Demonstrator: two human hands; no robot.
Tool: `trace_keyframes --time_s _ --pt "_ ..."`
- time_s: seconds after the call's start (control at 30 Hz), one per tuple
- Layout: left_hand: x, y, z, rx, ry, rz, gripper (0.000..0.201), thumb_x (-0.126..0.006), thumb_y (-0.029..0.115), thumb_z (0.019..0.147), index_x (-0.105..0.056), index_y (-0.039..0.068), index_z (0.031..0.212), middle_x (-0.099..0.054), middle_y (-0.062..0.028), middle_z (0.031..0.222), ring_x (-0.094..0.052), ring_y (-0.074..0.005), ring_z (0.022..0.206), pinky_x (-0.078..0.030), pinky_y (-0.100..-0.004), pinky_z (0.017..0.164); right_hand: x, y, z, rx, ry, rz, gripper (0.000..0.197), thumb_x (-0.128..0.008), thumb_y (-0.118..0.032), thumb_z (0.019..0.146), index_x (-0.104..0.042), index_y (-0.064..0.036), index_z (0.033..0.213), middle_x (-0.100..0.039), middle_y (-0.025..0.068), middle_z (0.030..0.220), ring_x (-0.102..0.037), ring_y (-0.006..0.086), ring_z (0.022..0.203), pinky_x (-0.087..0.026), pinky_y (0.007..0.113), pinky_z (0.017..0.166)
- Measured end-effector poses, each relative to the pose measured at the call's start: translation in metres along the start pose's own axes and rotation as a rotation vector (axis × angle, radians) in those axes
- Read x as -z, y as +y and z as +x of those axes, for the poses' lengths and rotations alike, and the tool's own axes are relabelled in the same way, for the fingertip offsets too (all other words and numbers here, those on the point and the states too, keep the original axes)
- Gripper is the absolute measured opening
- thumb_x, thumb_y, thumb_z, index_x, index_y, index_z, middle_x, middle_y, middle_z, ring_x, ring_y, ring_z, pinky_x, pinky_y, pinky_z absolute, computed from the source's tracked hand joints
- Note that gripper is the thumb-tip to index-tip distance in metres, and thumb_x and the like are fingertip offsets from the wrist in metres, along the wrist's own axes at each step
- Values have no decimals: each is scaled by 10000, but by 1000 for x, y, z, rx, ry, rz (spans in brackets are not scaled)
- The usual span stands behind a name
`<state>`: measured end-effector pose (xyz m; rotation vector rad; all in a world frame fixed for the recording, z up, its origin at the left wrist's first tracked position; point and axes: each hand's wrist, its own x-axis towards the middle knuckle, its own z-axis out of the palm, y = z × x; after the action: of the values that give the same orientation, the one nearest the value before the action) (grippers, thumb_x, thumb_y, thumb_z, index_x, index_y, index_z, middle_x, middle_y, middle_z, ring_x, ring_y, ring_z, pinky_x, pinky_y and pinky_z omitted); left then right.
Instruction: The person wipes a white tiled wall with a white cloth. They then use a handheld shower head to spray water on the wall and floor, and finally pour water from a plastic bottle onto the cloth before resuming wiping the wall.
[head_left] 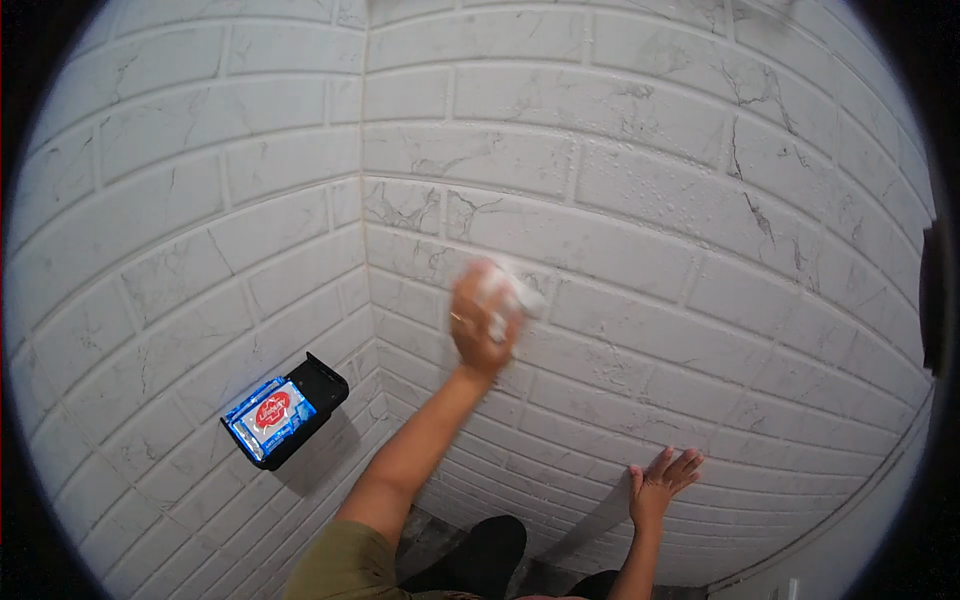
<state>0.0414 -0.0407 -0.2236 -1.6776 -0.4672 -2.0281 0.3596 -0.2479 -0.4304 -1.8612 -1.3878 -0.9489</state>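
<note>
My left hand (482, 318) presses a crumpled white cloth or wipe (515, 292) against the wet tiled wall (620, 240), a little right of the corner. Motion blurs this hand and the cloth, so their details are unclear. Lower down and to the right, my right hand (662, 484) rests on the same wall with its fingers spread and nothing in it. Droplets dot the tiles above and to the right of the cloth.
A black holder (318, 385) is mounted on the left wall, bearing a blue and silver packet (268, 418) with a red emblem. Dark-clad legs (480, 555) show at the bottom above grey flooring. A dark object (934, 300) sits at the far right edge.
</note>
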Motion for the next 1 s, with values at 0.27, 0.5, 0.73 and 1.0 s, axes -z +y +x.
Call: trace_keyframes --time_s 0.27,0.5,0.73,1.0 --pt "13 14 -102 -570 -436 -55 356 -683 383 855 -554 330 1182 -579 9 1306 -557 -223 1233 -240 -482 1174 -4 4 -3 17 -26 24 908 -560 -489 915 65 -301 1548 193 86 1605 169 377 1465 60 645 1112" --pt "-14 -11 58 9 73 30 437 -649 315 889 -505 169 1275 -501 -156 1403 -452 -372 1320 -247 -563 1112 -6 0 -3 -17 -23 80 961 -614 -501 868 60 -358 1539 218 51 1600 183 362 1463 83 657 1106" --pt "-56 71 91 -149 -131 -102 410 -663 258 880 -541 185 1264 -519 -99 1402 -445 -306 1343 -298 -515 1116 -2 0 -3 5 -19 62 911 -573 -477 912 54 -305 1549 214 83 1600 186 370 1462 78 641 1109" --pt "-53 82 3 -782 -586 -200 372 -579 268 917 -543 316 1284 -470 -48 1458 -440 -220 1356 -252 -537 1151 -8 8 -7 -1 -58 82 972 -632 -484 864 51 -346 1543 219 58 1600 187 345 1466 97 645 1107"
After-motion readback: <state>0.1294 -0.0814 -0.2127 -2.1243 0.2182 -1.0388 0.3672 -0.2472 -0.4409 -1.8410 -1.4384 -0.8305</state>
